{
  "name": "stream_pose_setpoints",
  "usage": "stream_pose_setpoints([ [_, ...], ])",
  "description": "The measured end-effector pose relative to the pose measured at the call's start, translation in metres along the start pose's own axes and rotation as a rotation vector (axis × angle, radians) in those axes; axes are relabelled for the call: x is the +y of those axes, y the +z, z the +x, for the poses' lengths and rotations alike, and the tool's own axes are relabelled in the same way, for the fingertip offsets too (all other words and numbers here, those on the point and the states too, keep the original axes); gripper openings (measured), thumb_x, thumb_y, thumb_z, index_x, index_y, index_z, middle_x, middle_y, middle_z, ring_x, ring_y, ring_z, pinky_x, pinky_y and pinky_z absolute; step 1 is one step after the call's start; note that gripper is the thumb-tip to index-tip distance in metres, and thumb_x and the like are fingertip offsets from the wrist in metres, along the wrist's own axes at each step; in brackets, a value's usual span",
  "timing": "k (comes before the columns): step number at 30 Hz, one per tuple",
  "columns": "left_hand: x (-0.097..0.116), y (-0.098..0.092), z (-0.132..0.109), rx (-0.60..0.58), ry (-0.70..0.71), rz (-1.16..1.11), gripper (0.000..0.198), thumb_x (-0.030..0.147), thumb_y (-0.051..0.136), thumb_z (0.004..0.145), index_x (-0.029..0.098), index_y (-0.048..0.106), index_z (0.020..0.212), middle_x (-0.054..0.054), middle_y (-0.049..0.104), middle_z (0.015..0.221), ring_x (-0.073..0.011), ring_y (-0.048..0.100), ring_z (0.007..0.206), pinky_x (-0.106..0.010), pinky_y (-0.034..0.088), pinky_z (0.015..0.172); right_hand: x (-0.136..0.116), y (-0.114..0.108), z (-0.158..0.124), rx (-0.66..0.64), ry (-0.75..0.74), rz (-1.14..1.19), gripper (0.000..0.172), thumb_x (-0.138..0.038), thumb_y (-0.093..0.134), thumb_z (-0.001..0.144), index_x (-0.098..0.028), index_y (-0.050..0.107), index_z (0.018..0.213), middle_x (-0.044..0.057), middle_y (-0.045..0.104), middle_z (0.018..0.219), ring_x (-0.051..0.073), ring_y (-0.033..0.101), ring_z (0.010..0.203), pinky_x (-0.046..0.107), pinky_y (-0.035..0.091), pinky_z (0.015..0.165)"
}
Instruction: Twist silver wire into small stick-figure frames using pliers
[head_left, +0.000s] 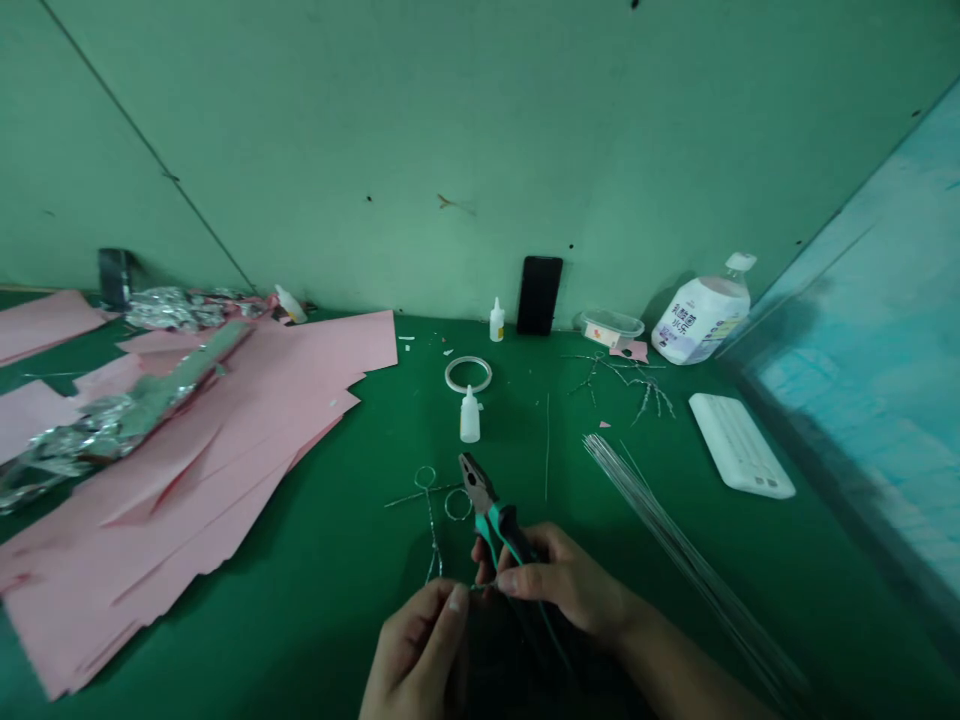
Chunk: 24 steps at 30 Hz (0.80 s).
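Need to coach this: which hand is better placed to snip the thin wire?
Probably the right hand: it already grips the teal-handled combination pliers, close to the wire. The left hand seems busy pinching the thin wire, so it likely should keep holding.

Craft workshop, green work mat (322,620), pink paper sheets (210,470), thin wire rods (675,530), glue bottle (470,416), pliers (480,487), green wall (450,150)

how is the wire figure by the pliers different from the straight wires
The wire figure is bent and twisted, with a round loop on top, while the straight wires run unbent. The figure is one small shape; the straight wires lie in a long fanned bundle. Both are thin and silvery, on the green mat.
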<state>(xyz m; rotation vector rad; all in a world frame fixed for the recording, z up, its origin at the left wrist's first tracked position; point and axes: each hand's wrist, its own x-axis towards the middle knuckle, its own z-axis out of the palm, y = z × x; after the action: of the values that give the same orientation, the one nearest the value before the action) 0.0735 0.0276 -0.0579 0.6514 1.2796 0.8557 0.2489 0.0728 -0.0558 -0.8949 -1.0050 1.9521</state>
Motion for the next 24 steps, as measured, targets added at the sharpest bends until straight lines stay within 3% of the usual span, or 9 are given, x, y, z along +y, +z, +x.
stream_pose_setpoints([
  [4, 0.001, 0.001, 0.004, -0.088, 0.135, 0.062, 0.047, 0.062, 0.066, 0.076, 0.015, 0.061, 0.081, 0.007, 0.035, 0.052, -0.0041, 0.028, 0.043, -0.016, 0.020, 0.040, 0.001, -0.004, -0.001, -0.063, 0.019, -0.021, 0.019, -0.031, 0.075, 0.065, -0.013, 0.069, 0.067, 0.007, 0.065, 0.097, 0.022, 0.060, 0.092, 0.037, 0.042, 0.085],
  [9, -0.001, 0.005, 0.001, -0.076, 0.309, 0.118, 0.037, 0.051, 0.059, 0.087, 0.015, 0.061, 0.079, 0.003, 0.045, 0.062, -0.0053, 0.032, 0.050, -0.017, 0.025, 0.044, -0.002, 0.000, -0.004, -0.032, 0.041, -0.064, 0.019, -0.033, 0.073, 0.064, -0.015, 0.068, 0.063, 0.004, 0.063, 0.084, 0.018, 0.057, 0.079, 0.033, 0.042, 0.080],
  [14, 0.000, 0.008, -0.003, -0.011, 0.527, 0.296, 0.029, 0.041, 0.053, 0.092, 0.017, 0.067, 0.095, -0.004, 0.062, 0.078, -0.0110, 0.048, 0.064, -0.020, 0.038, 0.056, -0.001, 0.005, -0.006, 0.028, 0.052, -0.016, 0.018, -0.032, 0.075, 0.063, -0.016, 0.065, 0.061, 0.000, 0.058, 0.066, 0.017, 0.057, 0.072, 0.031, 0.044, 0.077],
  [17, 0.001, 0.007, -0.004, 0.004, 0.630, 0.428, 0.026, 0.037, 0.054, 0.092, 0.017, 0.070, 0.097, -0.004, 0.067, 0.078, -0.0119, 0.052, 0.064, -0.021, 0.040, 0.057, 0.002, 0.003, -0.006, 0.032, 0.058, -0.016, 0.019, -0.032, 0.076, 0.065, -0.016, 0.066, 0.066, 0.002, 0.064, 0.071, 0.017, 0.060, 0.072, 0.032, 0.045, 0.076],
  [20, 0.003, 0.003, -0.004, -0.014, 0.691, 0.399, 0.024, 0.035, 0.054, 0.092, 0.016, 0.068, 0.096, -0.004, 0.068, 0.077, -0.0127, 0.058, 0.065, -0.022, 0.045, 0.059, 0.007, 0.000, -0.006, -0.002, 0.049, 0.006, 0.018, -0.033, 0.073, 0.070, -0.016, 0.068, 0.069, 0.004, 0.069, 0.076, 0.018, 0.063, 0.073, 0.033, 0.046, 0.078],
  [24, 0.012, -0.006, -0.004, 0.148, 0.653, 0.215, 0.027, 0.041, 0.051, 0.093, 0.016, 0.062, 0.090, -0.002, 0.064, 0.070, -0.0110, 0.056, 0.052, -0.020, 0.042, 0.045, 0.012, -0.003, -0.005, -0.088, -0.032, 0.047, 0.013, -0.026, 0.067, 0.075, -0.015, 0.072, 0.074, 0.010, 0.070, 0.109, 0.023, 0.066, 0.093, 0.038, 0.046, 0.092],
])
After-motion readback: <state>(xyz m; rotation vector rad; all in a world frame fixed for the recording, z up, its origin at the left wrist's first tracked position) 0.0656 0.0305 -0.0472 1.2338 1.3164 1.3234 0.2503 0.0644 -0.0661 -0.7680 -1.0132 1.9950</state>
